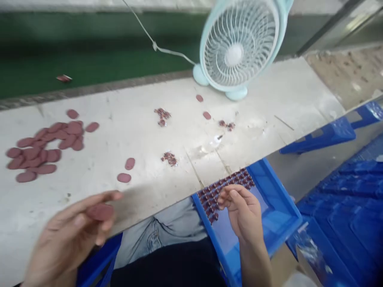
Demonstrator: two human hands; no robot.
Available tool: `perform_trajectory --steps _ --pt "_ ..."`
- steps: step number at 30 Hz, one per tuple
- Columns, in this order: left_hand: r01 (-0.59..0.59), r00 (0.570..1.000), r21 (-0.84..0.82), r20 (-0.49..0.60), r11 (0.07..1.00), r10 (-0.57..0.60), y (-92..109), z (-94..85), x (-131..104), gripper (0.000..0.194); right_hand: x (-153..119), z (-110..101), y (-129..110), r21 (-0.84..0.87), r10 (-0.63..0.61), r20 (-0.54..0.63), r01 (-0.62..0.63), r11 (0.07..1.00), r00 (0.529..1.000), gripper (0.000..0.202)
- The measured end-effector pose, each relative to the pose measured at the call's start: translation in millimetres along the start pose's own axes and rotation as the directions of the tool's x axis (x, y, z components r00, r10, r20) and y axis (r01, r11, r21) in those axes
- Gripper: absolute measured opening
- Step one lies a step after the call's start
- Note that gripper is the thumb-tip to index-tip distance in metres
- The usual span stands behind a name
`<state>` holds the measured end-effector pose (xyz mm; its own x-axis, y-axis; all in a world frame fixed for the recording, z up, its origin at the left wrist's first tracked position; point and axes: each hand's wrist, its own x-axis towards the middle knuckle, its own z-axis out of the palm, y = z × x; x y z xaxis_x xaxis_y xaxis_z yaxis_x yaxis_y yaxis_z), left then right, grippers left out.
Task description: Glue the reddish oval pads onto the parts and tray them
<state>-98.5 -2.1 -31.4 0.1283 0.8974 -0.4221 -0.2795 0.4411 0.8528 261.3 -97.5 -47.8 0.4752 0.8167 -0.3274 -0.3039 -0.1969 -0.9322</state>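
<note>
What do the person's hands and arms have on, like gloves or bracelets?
The left hand and right hand are both bare: no gloves. I see no rings or bracelets, though the left hand is blurry. The right forearm shows no sleeve as far as the picture goes.

Oval disc (101, 212): dull dark red, flat, rounded ends; held tilted between thumb and fingers of the left hand (68, 227), above the table (155, 187); edges blurred. Blue tray (279, 217): rectangular, open, shallow-walled, lying just beyond the table edge, partly behind the right hand (243, 213). Small dark red pieces (211, 196): glossy, set in close rows along the tray's table-side end; the pale base shows beside them. Finer detail unclear.
</note>
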Motion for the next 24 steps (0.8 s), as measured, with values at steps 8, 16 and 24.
perform_trajectory --steps 8,16,24 --pt "-0.022 0.996 -0.275 0.082 0.961 0.047 -23 28.5 -13 0.021 36 173 -47 -0.219 -0.028 0.636 0.215 0.952 0.771 0.021" --pt "-0.217 0.964 -0.284 0.088 0.934 0.251 -34 21.6 6 0.023 159 372 -60 -0.466 -0.237 0.742 0.737 0.491 0.627 0.022" --pt "-0.155 0.982 -0.383 0.041 0.911 0.184 -34 20.3 13 0.037 227 450 -61 -0.595 -0.216 0.760 0.790 0.147 0.613 0.033"
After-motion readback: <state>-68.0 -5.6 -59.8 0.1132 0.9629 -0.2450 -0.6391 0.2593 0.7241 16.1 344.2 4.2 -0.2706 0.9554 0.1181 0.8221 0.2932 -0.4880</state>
